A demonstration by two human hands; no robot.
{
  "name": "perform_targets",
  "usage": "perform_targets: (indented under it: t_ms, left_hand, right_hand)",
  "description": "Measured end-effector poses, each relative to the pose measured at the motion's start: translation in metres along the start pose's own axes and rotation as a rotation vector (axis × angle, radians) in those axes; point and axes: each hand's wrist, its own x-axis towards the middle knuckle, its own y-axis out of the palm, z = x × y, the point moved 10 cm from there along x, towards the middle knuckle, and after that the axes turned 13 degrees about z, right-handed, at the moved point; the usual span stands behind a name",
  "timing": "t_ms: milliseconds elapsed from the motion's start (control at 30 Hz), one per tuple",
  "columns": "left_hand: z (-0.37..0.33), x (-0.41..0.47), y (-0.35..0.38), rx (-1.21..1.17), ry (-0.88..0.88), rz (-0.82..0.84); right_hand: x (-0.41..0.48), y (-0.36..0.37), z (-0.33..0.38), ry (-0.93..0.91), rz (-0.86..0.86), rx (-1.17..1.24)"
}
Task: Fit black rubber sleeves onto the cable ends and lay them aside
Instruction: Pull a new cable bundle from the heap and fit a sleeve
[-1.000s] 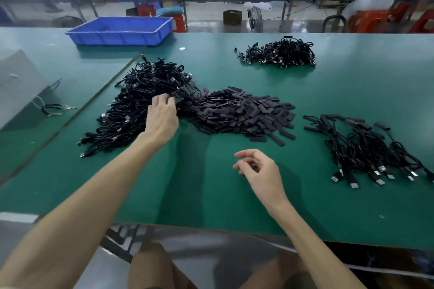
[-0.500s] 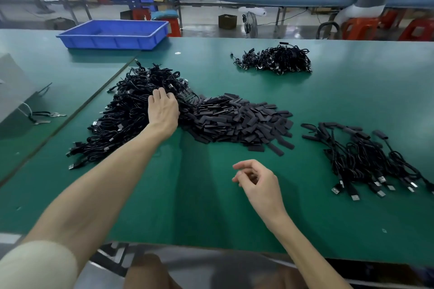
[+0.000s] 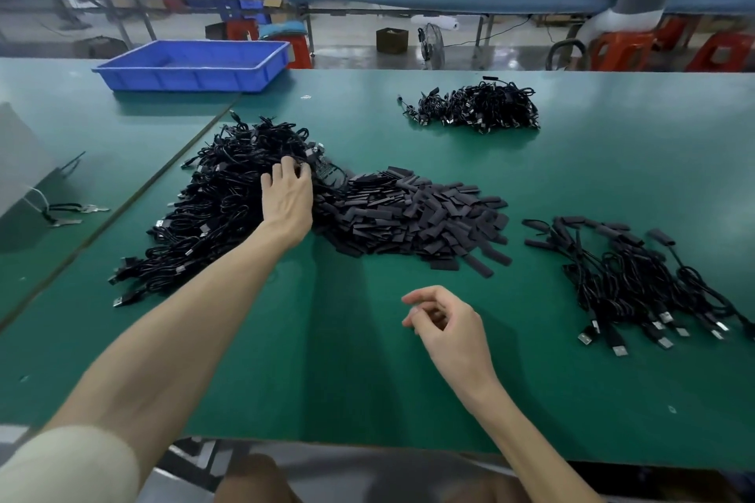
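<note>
Two hands: left hand (image 3: 288, 196) seemingly gripping the cable pile (image 3: 220, 208), right hand (image 3: 445, 323) loosely curled, empty, over the table (image 3: 347, 359).

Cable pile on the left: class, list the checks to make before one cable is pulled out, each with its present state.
1. Left hand on the cable pile: ok.
2. Fingers grip a single cable: cannot tell, tips buried in the tangle.
3. Right hand free for a sleeve: ok, it holds nothing.
4. Sleeve pile lies beside the cable pile: ok.
5. Finished cables lie apart on the right: ok.
</note>
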Motion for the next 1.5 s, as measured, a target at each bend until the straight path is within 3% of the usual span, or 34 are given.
perform_targets:
  t_ms: [133,500,833,1033,1500]
  left_hand:
    - [0.003,-0.002,-0.014,-0.006,-0.038,-0.058]
    - [0.003,-0.01,-0.063,-0.128,0.136,-0.206]
    - [0.062,-0.036,-0.133,-0.523,-0.011,-0.334]
    - [0.027,-0.057,-0.127,-0.563,0.068,-0.228]
    - [-0.058,-0.159,-0.043,-0.343,0.227,0.034]
  right_hand:
    - [0.001,0.0,-0.001,0.0,-0.002,-0.01]
    - [0.001,0.0,0.0,0.008,-0.012,-0.007]
    - [-0.002,0.001,0.003,-0.013,-0.009,-0.008]
    - [-0.001,0.0,0.004,-0.02,-0.01,-0.011]
    - [-0.002,-0.001,0.013,-0.085,0.023,0.091]
